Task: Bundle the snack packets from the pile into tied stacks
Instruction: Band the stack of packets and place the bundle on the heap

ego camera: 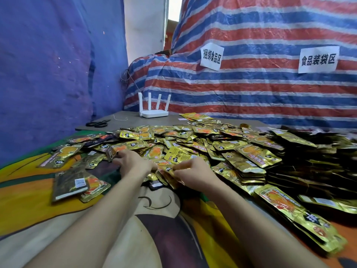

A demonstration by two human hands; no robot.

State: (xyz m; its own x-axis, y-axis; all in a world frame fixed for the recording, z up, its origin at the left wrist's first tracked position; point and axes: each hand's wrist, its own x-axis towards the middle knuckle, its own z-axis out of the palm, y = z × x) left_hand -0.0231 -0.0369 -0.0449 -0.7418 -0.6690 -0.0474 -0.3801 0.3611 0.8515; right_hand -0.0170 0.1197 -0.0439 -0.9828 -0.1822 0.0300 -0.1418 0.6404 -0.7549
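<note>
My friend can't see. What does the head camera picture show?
The left hand and right hand each grip packets at the near edge of a big pile of shiny gold foil snack packets. Black scissors and a white four-antenna router sit behind.
</note>
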